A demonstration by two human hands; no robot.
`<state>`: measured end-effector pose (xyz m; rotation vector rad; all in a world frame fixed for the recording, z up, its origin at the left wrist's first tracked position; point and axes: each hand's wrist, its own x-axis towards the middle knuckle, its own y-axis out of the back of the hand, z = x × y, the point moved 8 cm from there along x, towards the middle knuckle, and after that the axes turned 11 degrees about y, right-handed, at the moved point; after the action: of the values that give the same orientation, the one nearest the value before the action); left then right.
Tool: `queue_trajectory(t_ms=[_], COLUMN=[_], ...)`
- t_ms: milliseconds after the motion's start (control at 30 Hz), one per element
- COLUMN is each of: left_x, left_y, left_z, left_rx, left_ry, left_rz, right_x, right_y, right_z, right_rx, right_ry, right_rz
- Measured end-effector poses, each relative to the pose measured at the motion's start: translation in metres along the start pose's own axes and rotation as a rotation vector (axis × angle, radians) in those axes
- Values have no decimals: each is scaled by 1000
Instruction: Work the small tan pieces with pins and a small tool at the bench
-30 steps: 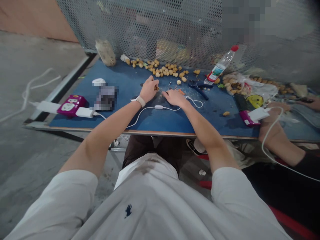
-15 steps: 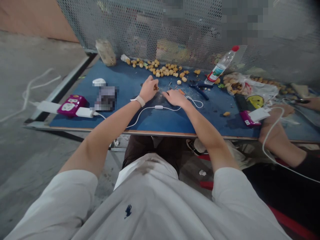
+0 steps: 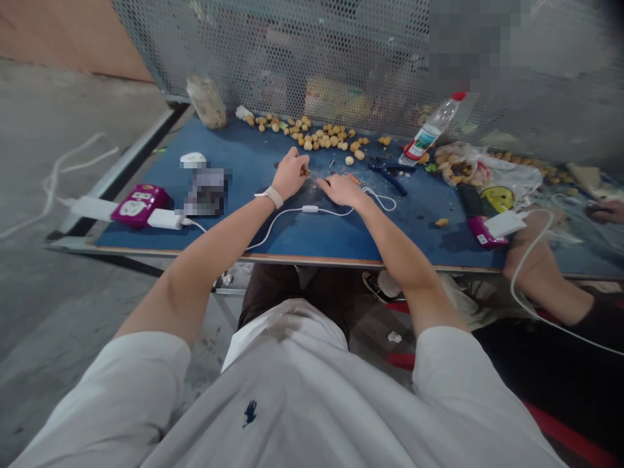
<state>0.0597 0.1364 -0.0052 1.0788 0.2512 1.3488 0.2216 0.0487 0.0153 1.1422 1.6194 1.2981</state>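
My left hand [image 3: 291, 174], with a pale band at the wrist, is pinched closed over the blue table [image 3: 244, 140]. A small brownish bit shows at its fingertips, too small to name. Just to the right, my right hand [image 3: 342, 192] rests low on the tabletop, fingers drawn together and directed left; whatever they hold is hidden. The two hands are a short gap apart, with pale crumbs between them. Beyond them lie an orange scrap [image 3: 353, 179], dark-blue-handled pliers [image 3: 391, 179] and a row of round tan fruits [image 3: 324, 138], perhaps longans.
A white cable [image 3: 310, 209] runs beneath my wrists from a purple power socket [image 3: 139, 207]. A red-capped bottle [image 3: 423, 140] leans against the mesh panel [image 3: 273, 52]. At right are a plastic bag [image 3: 517, 170], another purple socket [image 3: 487, 235] and a co-worker's forearm [image 3: 548, 276].
My hands stay almost in place, with only slight finger movement. At the far right, the co-worker's hand has shifted a little downward.
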Motion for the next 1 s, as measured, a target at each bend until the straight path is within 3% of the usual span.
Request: queue_trajectory(t_ms=[200,367,700,1000], left_x=[-1,-2,-4,-2], left_y=[3,1,13,12], left_z=[5,6,8,9], left_rx=[17,144,236,172], left_ry=[-32,-35,-31,-37], left_rz=[-28,-124,-232,-157], right_x=[0,0,-1,-10], right_y=[-1,-3,-1,7], right_z=[2,3,-5,-9], right_rx=[14,11,37,118], right_ry=[-12,-12,0,-28], right_rz=[-2,-6,-39,-43])
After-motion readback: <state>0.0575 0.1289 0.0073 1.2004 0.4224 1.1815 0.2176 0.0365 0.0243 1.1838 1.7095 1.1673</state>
